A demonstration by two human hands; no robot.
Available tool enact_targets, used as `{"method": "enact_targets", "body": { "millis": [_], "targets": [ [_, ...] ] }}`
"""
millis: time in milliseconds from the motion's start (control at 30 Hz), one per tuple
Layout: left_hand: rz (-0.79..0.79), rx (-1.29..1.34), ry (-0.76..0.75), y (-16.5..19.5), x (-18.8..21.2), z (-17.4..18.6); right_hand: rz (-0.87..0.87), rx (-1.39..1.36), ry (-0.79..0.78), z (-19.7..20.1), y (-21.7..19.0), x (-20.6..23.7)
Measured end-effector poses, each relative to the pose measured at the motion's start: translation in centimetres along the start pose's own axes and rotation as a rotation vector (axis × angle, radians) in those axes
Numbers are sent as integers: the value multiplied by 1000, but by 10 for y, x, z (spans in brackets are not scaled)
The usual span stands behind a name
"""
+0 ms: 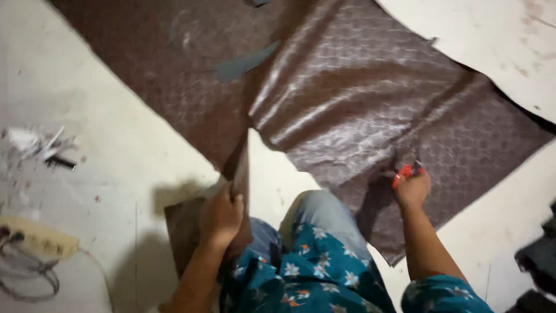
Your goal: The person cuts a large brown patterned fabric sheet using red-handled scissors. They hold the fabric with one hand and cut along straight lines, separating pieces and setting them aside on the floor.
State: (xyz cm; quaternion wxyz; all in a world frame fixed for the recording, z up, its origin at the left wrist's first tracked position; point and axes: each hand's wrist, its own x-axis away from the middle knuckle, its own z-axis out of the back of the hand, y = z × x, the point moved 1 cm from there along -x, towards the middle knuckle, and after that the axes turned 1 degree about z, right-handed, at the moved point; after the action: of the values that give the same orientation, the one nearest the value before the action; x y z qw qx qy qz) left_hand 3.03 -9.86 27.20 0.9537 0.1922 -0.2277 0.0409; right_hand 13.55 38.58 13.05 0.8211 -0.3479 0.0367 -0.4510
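The floor (116, 133) is pale, cream-white, with small stains and scuffs. At nine o'clock lies a little heap of debris (43, 148), maybe paper scraps. At eight o'clock a beige power strip (40, 242) rests with grey cables (29, 284). At four o'clock some dark objects (538, 261) are blurred.

sheet (370, 104): brown, glossy, lattice-patterned | scissors (407, 172): red-handled | shirt (324, 272): teal, white-flowered | floor (87, 116): off-white | power strip (40, 240): cream
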Motion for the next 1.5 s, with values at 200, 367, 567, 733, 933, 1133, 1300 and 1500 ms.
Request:
{"method": "enact_targets", "body": {
  "millis": [200, 367, 567, 733, 933, 1133, 1300, 1500],
  "targets": [
    [57, 22, -25, 29, 26, 13, -651, 212, 295, 80, 103, 43],
    [80, -35, -60, 57, 32, 39, -745, 110, 342, 83, 121, 75],
    [-38, -127, -9, 79, 33, 51, -713, -29, 273, 90, 114, 74],
    [-71, -143, 20, 82, 43, 42, -527, -94, 139, 99, 108, 69],
    [-135, -154, 55, 87, 50, 47, -180, 117, 176, 154, 102, 44],
    [-81, -137, 69, 91, 60, 55, -431, 169, 126, 147, 107, 80],
    [-77, -168, 99, 92, 58, 58, -507, 111, 108, 114, 116, 106],
    [-132, -136, 124, 97, 51, 38, -299, -463, 42, 114, 103, 94]
  ]
}}
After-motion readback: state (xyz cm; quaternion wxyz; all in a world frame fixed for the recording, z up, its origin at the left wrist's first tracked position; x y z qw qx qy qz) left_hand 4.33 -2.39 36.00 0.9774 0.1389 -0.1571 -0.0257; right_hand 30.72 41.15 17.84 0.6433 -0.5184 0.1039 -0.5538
